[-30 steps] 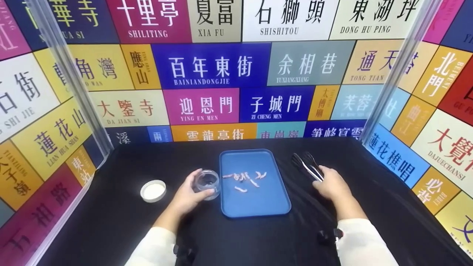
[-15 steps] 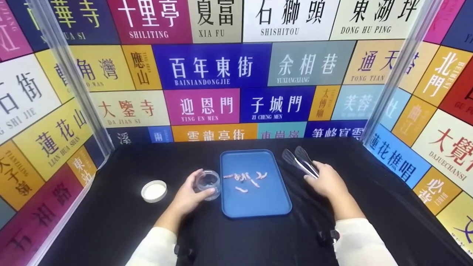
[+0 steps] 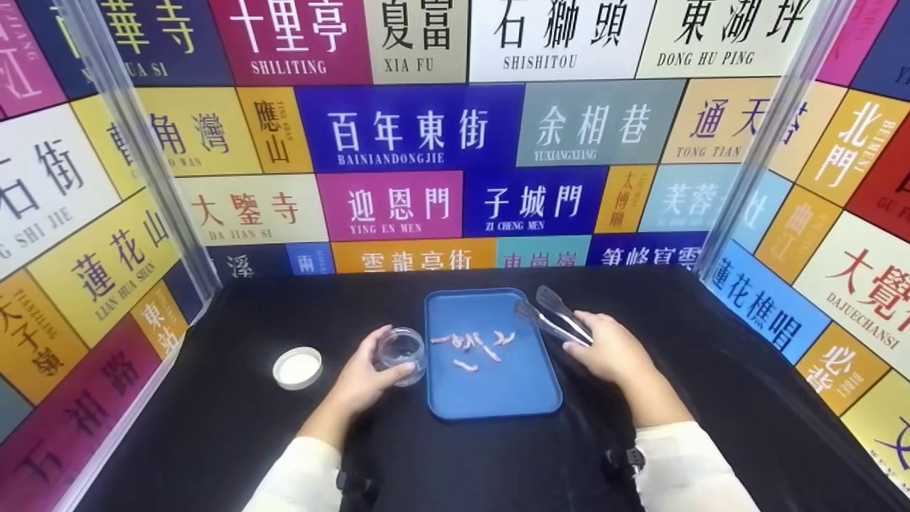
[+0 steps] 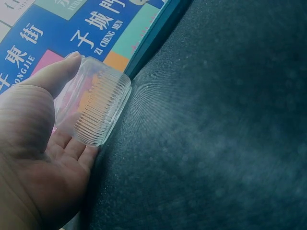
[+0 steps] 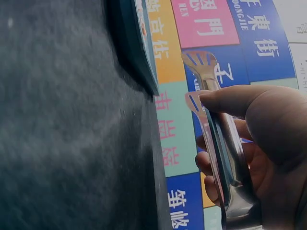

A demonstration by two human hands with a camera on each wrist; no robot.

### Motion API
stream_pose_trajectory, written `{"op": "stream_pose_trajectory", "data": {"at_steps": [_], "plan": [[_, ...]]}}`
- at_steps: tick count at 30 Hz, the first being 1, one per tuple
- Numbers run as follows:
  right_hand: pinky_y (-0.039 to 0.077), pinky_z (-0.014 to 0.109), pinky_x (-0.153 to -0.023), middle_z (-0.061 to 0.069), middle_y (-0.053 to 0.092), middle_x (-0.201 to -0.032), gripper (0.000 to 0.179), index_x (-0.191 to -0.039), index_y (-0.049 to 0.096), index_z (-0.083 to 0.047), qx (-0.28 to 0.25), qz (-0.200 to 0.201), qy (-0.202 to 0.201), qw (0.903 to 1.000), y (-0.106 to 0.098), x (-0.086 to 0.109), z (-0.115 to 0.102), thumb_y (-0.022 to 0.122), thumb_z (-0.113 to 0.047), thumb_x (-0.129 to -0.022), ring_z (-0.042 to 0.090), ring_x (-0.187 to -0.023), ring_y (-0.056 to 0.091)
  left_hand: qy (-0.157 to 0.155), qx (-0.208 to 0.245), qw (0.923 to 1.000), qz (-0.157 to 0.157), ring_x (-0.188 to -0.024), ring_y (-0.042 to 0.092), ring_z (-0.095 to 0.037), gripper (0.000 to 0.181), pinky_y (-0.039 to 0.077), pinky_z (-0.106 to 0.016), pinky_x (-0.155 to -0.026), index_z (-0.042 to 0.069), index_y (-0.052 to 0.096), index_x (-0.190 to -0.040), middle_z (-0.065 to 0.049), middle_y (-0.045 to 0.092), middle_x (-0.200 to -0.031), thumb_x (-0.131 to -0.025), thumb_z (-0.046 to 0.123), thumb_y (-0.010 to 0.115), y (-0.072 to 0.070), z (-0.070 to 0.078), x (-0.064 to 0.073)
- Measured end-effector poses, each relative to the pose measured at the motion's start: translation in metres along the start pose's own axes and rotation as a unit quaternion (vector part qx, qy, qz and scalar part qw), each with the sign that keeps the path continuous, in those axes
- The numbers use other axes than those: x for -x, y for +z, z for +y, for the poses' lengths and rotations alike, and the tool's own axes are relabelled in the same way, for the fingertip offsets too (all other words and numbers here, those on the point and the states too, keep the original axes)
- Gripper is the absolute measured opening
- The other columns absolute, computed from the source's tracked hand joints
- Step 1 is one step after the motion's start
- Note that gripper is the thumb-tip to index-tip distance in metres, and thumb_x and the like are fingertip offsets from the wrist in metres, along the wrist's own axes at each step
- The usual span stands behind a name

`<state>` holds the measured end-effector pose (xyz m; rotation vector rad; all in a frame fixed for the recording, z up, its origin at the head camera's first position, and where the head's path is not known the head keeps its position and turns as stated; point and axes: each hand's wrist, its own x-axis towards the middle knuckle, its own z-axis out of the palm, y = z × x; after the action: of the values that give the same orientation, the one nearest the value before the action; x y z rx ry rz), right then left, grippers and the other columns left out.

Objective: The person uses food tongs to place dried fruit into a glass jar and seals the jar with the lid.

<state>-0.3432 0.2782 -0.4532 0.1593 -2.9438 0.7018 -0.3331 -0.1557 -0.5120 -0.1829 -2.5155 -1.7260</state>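
Observation:
My left hand [image 3: 370,373] grips a clear ribbed jar [image 3: 402,348] without its lid, fingers and thumb around its side. In the left wrist view the jar [image 4: 100,105] stands on the black cloth. My right hand [image 3: 611,348] holds metal tongs [image 3: 558,320], their slotted heads spread apart over the right edge of the blue tray [image 3: 490,395]. The right wrist view has the tongs [image 5: 218,139] between thumb and fingers, with nothing between their tips. Several small pinkish strips [image 3: 466,365], like shredded meat, lie in the tray's middle.
A white round lid [image 3: 297,368] lies on the black cloth [image 3: 455,462] left of the jar. Colourful sign panels [image 3: 405,128] rise behind the table and at both sides, with clear upright posts [image 3: 739,156] at the corners.
My right hand has moved left with the tongs, bringing their heads from beside the tray to over its right edge. The left hand and jar stay put.

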Motion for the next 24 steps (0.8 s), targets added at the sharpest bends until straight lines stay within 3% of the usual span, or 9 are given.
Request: {"op": "stream_pose_trajectory", "data": {"at_steps": [10, 18, 24], "plan": [[0.046, 0.067, -0.116, 0.024, 0.061, -0.151, 0.063, -0.155, 0.056, -0.009, 0.011, -0.025, -0.017, 0.9995, 0.008, 0.002, -0.013, 0.074, -0.033, -0.1, 0.044, -0.132, 0.062, -0.014, -0.006, 0.9999, -0.003, -0.144, 0.056, -0.037, 0.09, 0.043, -0.06, -0.124, 0.019, 0.043, -0.162, -0.013, 0.055, -0.16, -0.087, 0.036, 0.09, 0.0, 0.001, 0.001], [0.047, 0.066, -0.116, 0.022, 0.066, -0.146, 0.058, -0.15, 0.061, -0.008, 0.008, -0.042, -0.026, 0.9988, 0.011, 0.002, -0.013, 0.076, -0.028, -0.098, 0.043, -0.131, 0.064, -0.012, -0.007, 0.9999, -0.003, -0.144, 0.056, -0.037, 0.09, 0.042, -0.06, -0.124, 0.018, 0.044, -0.162, -0.014, 0.055, -0.16, -0.087, 0.036, 0.09, 0.0, 0.001, 0.001], [0.05, 0.064, -0.112, 0.02, 0.07, -0.139, 0.053, -0.147, 0.064, -0.009, 0.008, -0.051, -0.025, 0.9984, 0.014, 0.001, -0.011, 0.076, -0.026, -0.098, 0.038, -0.121, 0.068, -0.011, -0.009, 0.9999, -0.003, -0.144, 0.056, -0.036, 0.09, 0.043, -0.06, -0.124, 0.018, 0.044, -0.162, -0.014, 0.055, -0.16, -0.087, 0.036, 0.09, 0.0, 0.002, 0.001]]}}
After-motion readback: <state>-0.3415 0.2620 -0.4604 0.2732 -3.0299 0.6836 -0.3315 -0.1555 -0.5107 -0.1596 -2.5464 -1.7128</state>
